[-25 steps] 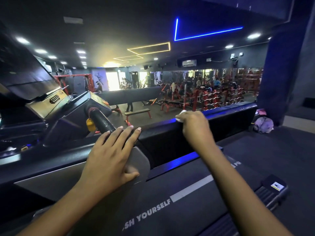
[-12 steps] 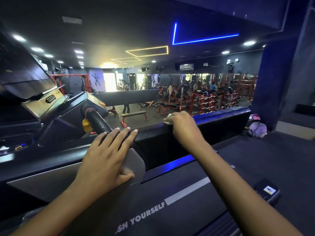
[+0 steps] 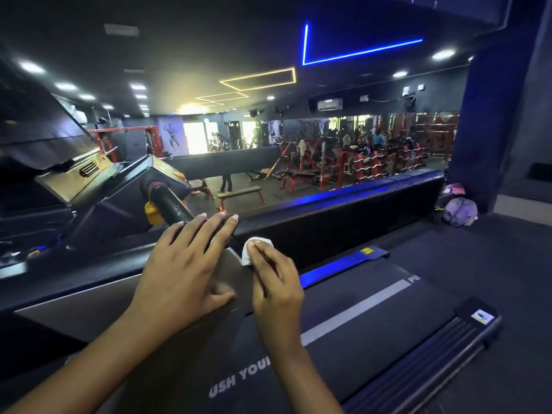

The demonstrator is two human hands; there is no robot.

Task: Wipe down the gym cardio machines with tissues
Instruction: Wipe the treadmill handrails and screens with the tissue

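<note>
From the head view: left hand (image 3: 179,273) laid flat on the grey arm (image 3: 74,303) of the treadmill (image 3: 424,351), fingers straight and spread, grasping nothing, fingertips reaching onto the base of the black grip (image 3: 171,206). Just beside it, right hand (image 3: 276,282) curled round a white tissue (image 3: 254,249), pinching it against the rounded end of the grey arm. Only a small wad of tissue showing past the fingertips, the rest hidden inside the hand; folded or crumpled, impossible to tell. Both forearms cut off by the lower edge. Under the right wrist, dark belt (image 3: 388,324) with a pale stripe; white lettering (image 3: 239,380) reading "USH YOU", its start lost at the arm's edge and its end covered by the right forearm, and "PU" at the belt's far end, cut short. At left, console (image 3: 83,174) tilted and dark, its screen cropped by the frame, markings too dim to read. Yellow clip (image 3: 152,213) half hidden behind the grip. Beyond the hands, low black wall (image 3: 343,216) with a blue-lit top. At far right on the floor, a pale bag (image 3: 460,210), blurred. Past the wall, red racks (image 3: 358,165) and benches, with figures too small to make out.
</note>
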